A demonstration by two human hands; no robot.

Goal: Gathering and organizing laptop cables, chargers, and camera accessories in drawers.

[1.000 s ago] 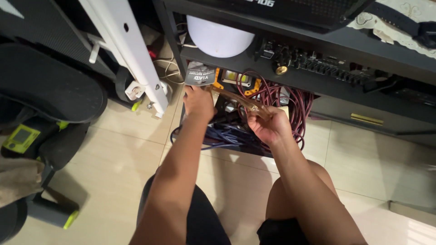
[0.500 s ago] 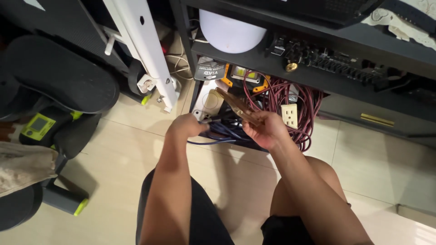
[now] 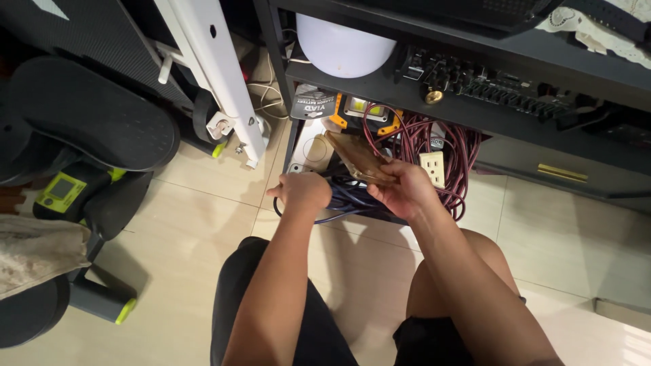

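Brown leather-looking pouch [image 3: 358, 158], flat and worn, sits in my right hand [image 3: 403, 190], which is closed around its near end so that the rest of it sticks out up and to the left, toward the low shelf opening of the black rack [image 3: 380, 85]. My left hand [image 3: 304, 192] is curled into a fist just left of the pouch, its knuckles over a dark blue cable [image 3: 339, 203] that loops on the floor under both hands; I cannot tell whether the fingers actually grip that cable. Right behind the pouch lies a coil of maroon extension cord [image 3: 456, 152] with a cream socket block [image 3: 434, 167] resting against it, just right of my right hand. Above the pouch, at the back of the opening, an orange and black work light [image 3: 365, 112] shows, with a grey carded battery pack [image 3: 314, 104] beside it on the left. Higher still, on the rack's shelf, stands a white rounded lamp shade [image 3: 342, 44], and right of that a black unit with a row of knobs [image 3: 498, 85]. Well left of the pouch, a white metal frame leg [image 3: 215, 74] leans across the beige tiled floor [image 3: 203, 203], and farther left are the black pedals of a stepper with a lime green display [image 3: 61, 192]. My knees in black shorts [image 3: 271, 318] are below the pouch.
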